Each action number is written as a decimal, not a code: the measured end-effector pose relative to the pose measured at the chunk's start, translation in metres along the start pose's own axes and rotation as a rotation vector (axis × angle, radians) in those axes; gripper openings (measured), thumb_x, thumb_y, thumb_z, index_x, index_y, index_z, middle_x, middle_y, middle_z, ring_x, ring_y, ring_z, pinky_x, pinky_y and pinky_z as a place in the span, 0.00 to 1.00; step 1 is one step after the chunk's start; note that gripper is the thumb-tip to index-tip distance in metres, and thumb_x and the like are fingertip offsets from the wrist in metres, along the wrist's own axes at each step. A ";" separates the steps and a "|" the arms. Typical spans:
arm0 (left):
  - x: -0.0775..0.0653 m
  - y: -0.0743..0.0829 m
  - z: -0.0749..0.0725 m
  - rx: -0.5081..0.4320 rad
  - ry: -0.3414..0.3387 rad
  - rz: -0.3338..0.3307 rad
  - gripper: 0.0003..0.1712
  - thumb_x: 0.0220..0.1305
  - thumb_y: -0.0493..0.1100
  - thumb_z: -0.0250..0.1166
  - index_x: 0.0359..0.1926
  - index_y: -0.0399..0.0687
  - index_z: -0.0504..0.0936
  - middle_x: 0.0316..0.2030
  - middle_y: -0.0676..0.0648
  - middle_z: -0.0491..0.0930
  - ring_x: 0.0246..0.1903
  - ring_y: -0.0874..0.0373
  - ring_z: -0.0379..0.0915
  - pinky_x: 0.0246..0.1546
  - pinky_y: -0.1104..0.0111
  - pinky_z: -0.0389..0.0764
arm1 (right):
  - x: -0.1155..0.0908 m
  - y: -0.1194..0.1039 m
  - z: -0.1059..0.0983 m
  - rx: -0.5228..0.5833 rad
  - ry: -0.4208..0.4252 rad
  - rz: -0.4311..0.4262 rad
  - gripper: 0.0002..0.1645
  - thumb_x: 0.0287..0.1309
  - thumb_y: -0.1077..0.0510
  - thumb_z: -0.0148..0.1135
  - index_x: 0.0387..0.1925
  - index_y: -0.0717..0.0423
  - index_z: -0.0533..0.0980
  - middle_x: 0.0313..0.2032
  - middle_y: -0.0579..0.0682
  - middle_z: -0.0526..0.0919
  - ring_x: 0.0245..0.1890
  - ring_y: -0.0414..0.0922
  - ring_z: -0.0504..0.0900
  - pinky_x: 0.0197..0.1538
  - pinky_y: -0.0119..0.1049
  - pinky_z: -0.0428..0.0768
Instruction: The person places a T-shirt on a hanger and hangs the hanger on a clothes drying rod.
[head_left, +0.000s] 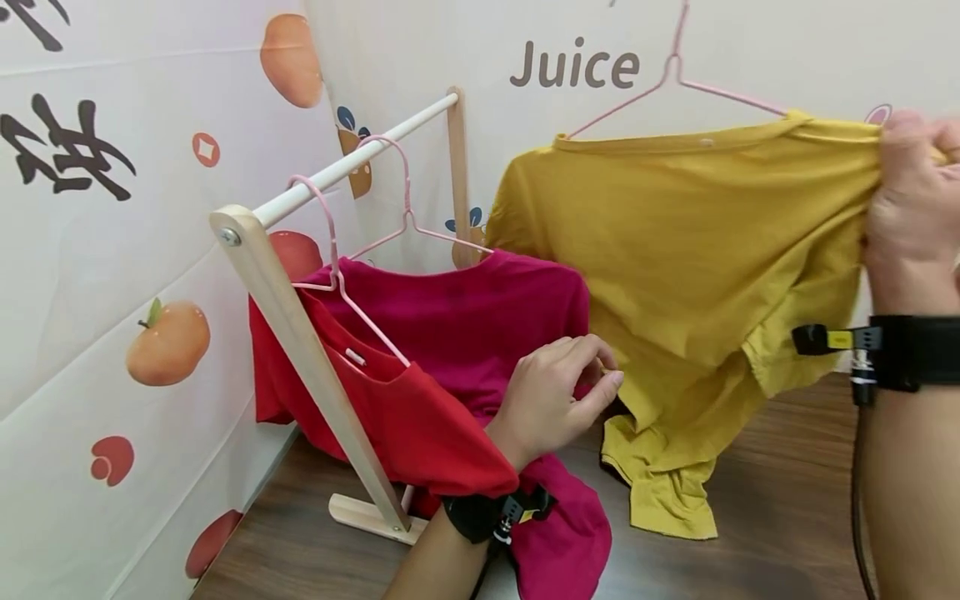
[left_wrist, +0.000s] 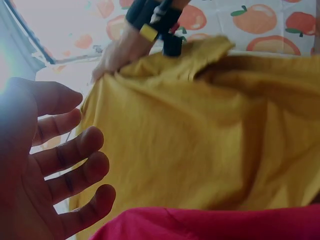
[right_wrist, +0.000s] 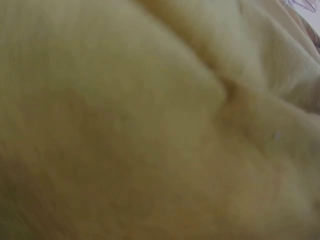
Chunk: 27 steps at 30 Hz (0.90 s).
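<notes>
A yellow T-shirt (head_left: 690,225) hangs spread on a pink wire hanger (head_left: 735,97), whose upper end leaves the head view. My right hand (head_left: 911,192) grips its shoulder at the right edge. Blurred yellow cloth (right_wrist: 150,125) fills the right wrist view, so those fingers are hidden there. With fingers loosely curled and nothing held, my left hand (head_left: 558,396) is in front of a magenta shirt (head_left: 450,308), beside the yellow one. In the left wrist view the left fingers (left_wrist: 87,170) are apart from one another. A red shirt (head_left: 427,425) hangs near the left wrist.
A clothes rack with a white rod (head_left: 405,129) and wooden front leg (head_left: 315,367) stands at left, bearing the red and magenta shirts on pink hangers. Behind it are fruit-printed wall sheets (head_left: 195,67). Below lies a dark wood-grain surface (head_left: 802,475).
</notes>
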<state>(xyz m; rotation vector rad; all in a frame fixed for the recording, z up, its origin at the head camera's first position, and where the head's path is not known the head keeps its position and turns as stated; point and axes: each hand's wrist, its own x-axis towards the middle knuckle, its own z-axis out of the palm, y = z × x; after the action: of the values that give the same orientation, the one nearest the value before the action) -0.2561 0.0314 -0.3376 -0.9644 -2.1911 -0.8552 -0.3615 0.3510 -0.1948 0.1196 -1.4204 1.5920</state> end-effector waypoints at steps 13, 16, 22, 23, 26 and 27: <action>0.005 0.012 0.008 -0.046 -0.015 -0.003 0.04 0.70 0.48 0.64 0.40 0.54 0.79 0.27 0.58 0.77 0.28 0.68 0.72 0.30 0.81 0.67 | -0.023 0.013 0.108 0.308 -0.172 0.086 0.30 0.57 0.63 0.71 0.07 0.60 0.66 0.11 0.44 0.68 0.11 0.36 0.67 0.17 0.25 0.59; 0.006 0.016 0.009 -0.047 -0.020 0.001 0.04 0.71 0.48 0.64 0.40 0.55 0.80 0.28 0.58 0.77 0.28 0.69 0.71 0.29 0.81 0.66 | -0.032 0.022 0.120 0.278 -0.252 0.129 0.30 0.61 0.59 0.70 0.09 0.58 0.66 0.10 0.43 0.68 0.10 0.36 0.67 0.16 0.25 0.60; 0.008 0.021 0.010 -0.057 -0.014 0.005 0.04 0.71 0.48 0.63 0.39 0.55 0.79 0.26 0.59 0.76 0.27 0.69 0.69 0.29 0.81 0.65 | -0.060 0.046 0.136 0.083 -0.474 0.169 0.29 0.67 0.51 0.66 0.11 0.54 0.70 0.11 0.40 0.69 0.10 0.34 0.67 0.15 0.26 0.62; 0.008 0.021 0.011 -0.056 -0.013 0.005 0.05 0.71 0.48 0.63 0.39 0.55 0.79 0.26 0.59 0.76 0.27 0.69 0.69 0.29 0.81 0.65 | -0.065 0.050 0.137 0.038 -0.521 0.176 0.29 0.68 0.49 0.64 0.12 0.54 0.70 0.11 0.39 0.69 0.10 0.34 0.67 0.15 0.26 0.62; 0.009 0.022 0.011 -0.061 -0.012 0.004 0.05 0.71 0.49 0.63 0.39 0.55 0.79 0.26 0.58 0.76 0.27 0.69 0.69 0.28 0.82 0.65 | -0.078 0.062 0.137 -0.078 -0.630 0.178 0.31 0.71 0.45 0.61 0.14 0.53 0.67 0.11 0.38 0.66 0.10 0.34 0.66 0.15 0.27 0.62; 0.009 0.022 0.011 -0.065 -0.013 0.004 0.05 0.71 0.49 0.63 0.39 0.55 0.79 0.26 0.58 0.76 0.27 0.69 0.70 0.28 0.82 0.65 | -0.082 0.067 0.136 -0.112 -0.659 0.180 0.31 0.71 0.44 0.59 0.14 0.52 0.66 0.11 0.38 0.65 0.10 0.34 0.66 0.15 0.27 0.63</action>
<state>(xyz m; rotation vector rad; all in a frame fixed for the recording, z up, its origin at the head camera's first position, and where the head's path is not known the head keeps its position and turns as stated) -0.2465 0.0552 -0.3309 -1.0076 -2.1841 -0.9263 -0.4318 0.2036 -0.2509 0.4981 -2.0680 1.6924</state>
